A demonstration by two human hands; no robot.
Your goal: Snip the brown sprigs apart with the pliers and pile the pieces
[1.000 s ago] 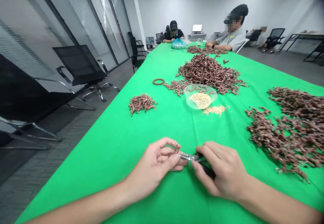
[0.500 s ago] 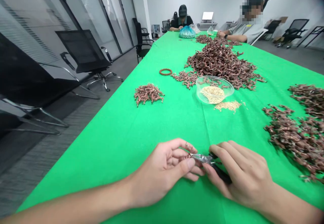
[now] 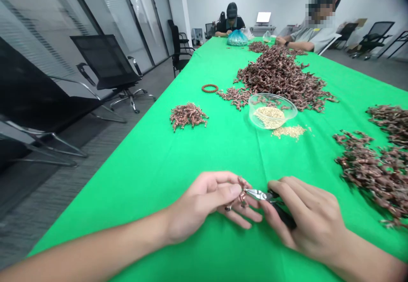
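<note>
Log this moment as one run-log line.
Left hand: twisted copper pieces | Right hand: black-handled pliers | Surface: green tablecloth

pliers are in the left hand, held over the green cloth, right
No, the hand is wrong: the head view shows the pliers in the right hand. The left hand holds a twisted copper piece. The pliers are over the green cloth, as you said.

Bright, even light lies on the green tablecloth [image 3: 143,197], and my right hand [image 3: 306,218] throws only a faint shadow on it; left of the cloth, the glass partition [image 3: 108,18] bows with lens distortion and the carpeted floor [image 3: 63,197] blurs slightly.
</note>
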